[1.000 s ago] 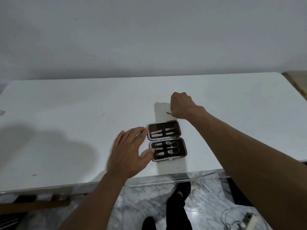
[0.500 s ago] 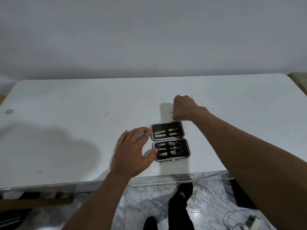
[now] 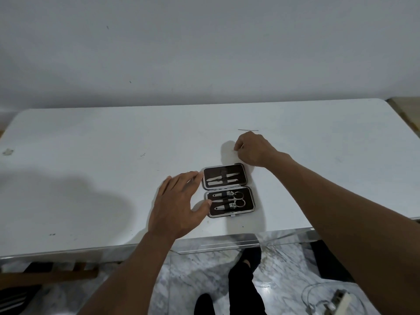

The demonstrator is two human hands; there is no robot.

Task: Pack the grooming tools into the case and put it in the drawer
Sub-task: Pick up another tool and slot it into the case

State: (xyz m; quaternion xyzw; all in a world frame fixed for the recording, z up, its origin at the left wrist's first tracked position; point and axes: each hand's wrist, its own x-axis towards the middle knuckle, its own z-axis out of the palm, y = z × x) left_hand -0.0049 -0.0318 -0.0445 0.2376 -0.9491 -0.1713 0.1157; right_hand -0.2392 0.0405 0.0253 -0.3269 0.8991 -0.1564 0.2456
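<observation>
Two halves of a small dark rectangular grooming case with a metal rim point(image 3: 228, 190) lie open and flat on the white bench point(image 3: 91, 178), just below the middle of the frame. The half higher in the frame carries two slim silvery tools point(image 3: 223, 178) under a dark strap. The lower half carries silvery clippers and ring-handled scissors point(image 3: 230, 201). My left grip point(image 3: 179, 205), left of the case, is spread with straight fingers: the thumb touches the left rim of the lower half, and the fingertips reach the left rim of the upper half. My right grip point(image 3: 254, 148) rests on the bench just above and right of the case, fingers curled under. I cannot tell whether thumb and forefinger pinch anything. One thin straight metal tool point(image 3: 248, 130) lies loose on the bench just above the right grip, apart from the case. Below the bench edge are a grey marble floor point(image 3: 204, 269) and my dark-trousered legs point(image 3: 245, 280).
</observation>
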